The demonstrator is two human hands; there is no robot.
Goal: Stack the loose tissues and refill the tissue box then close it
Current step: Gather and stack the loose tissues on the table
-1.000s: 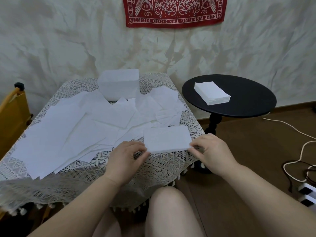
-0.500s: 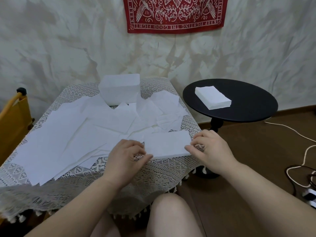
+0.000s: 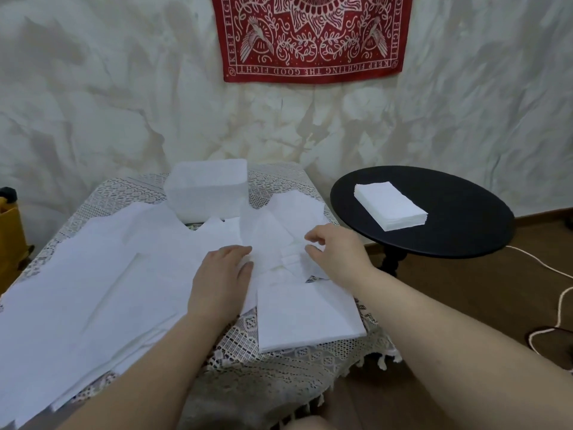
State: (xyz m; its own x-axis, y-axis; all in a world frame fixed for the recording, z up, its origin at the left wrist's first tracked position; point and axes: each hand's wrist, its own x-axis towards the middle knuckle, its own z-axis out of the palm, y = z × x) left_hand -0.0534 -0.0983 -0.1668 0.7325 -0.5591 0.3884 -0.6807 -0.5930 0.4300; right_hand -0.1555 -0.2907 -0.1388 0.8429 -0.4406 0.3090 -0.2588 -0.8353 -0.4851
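Note:
A white tissue box stands open at the back of the lace-covered table. Loose white tissues lie spread over most of the cloth. A small neat stack of tissues sits near the front right edge. Just beyond it lies a rumpled loose tissue. My left hand rests on the tissues at its left side, fingers nearly straight. My right hand hovers at its right side, thumb and fingers loosely curved and apart, holding nothing that I can see.
A round black side table stands at the right and carries a second tissue stack. White cable runs over the wooden floor at the right. A yellow chair is at the left edge.
Both hands have left the small stack at the front edge and moved forward to the loose tissue behind it. The view has come closer to the table.

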